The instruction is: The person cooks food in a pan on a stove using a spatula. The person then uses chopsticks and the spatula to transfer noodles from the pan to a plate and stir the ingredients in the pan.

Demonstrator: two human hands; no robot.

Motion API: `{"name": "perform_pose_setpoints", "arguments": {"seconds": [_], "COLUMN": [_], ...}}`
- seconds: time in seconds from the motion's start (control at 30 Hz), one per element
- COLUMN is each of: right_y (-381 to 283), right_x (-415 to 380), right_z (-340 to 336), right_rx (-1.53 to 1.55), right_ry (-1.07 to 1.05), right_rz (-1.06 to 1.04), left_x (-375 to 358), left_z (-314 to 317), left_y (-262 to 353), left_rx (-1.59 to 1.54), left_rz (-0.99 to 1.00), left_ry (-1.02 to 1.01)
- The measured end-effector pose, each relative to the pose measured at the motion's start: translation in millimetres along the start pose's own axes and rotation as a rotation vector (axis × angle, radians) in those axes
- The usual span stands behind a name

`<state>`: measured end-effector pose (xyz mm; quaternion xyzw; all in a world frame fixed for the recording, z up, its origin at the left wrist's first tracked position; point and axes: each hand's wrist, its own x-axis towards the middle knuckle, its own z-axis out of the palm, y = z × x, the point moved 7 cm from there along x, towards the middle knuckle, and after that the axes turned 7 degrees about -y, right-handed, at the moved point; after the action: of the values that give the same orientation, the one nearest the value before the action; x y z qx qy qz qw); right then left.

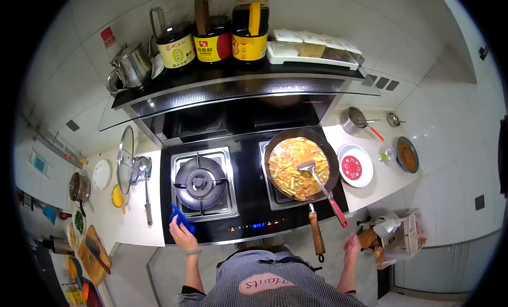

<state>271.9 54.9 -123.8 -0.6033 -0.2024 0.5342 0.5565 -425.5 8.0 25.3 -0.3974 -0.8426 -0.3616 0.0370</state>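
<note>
Both forearms [193, 272] reach forward, left fingers [176, 226] bent in a grip, right fingers [351, 240] loosely curled.

This is a kitchen, small and homelike. A stove [244, 175] fills the middle of the frame, with a pan [334, 164] of food right of centre. Sauce bottles [212, 47] line a shelf [238, 70] at the top; a cutting board [95, 271] lies lower left; tiled walls [444, 122] stand around.

Pan [334, 165] on right burner [278, 202], spatula [329, 198] inside, bowl [368, 167] at right, cloth [181, 218] seemingly on hob [246, 164]
</note>
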Motion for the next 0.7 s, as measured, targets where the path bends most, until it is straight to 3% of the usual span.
{"name": "perform_pose_setpoints", "arguments": {"seconds": [0.1, 0.13, 0.17, 0.2, 0.27, 0.3, 0.37, 0.47, 0.7], "right_y": [-114.3, -123.8, -128.4, -137.2, -162.5, -160.7, -166.1, -199.7, -221.7], "right_x": [-9.1, -4.4, -4.6, -14.7, -50.9, -51.1, -54.7, -71.4, -25.9], "right_z": [100.1, 128.3, 154.8, 178.9, 228.1, 227.1, 238.1, 242.1, 259.1], "right_rx": [-0.235, -0.387, -0.541, -0.536, -1.325, -1.324, -1.364, -1.423, -1.347], "right_ry": [-0.125, -0.268, -0.41, -0.404, -0.266, -0.261, -0.259, -0.153, -0.105], "right_rz": [-0.101, -0.193, -0.284, -0.289, -0.54, -0.541, -0.8, -0.666, -0.683], "left_x": [-4.9, -17.9, -25.2, -31.6, -29.5, -29.6, -29.1, -31.0, -30.9], "left_z": [59.2, 86.1, 86.7, 86.8, 96.3, 97.5, 98.7, 100.3, 101.6], "left_y": [-76.6, -101.1, -98.0, -93.4, -105.6, -110.1, -116.5, -119.1, -114.8], "left_rx": [0.251, 0.387, 0.443, 0.497, 0.467, 0.423, 0.372, 0.382, 0.401], "left_rz": [0.061, -0.175, -0.102, -0.03, -0.098, -0.127, -0.157, -0.156, -0.182], "left_ry": [-0.341, -0.717, -0.666, -0.613, -0.659, -0.674, -0.68, -0.717, -0.743]}}
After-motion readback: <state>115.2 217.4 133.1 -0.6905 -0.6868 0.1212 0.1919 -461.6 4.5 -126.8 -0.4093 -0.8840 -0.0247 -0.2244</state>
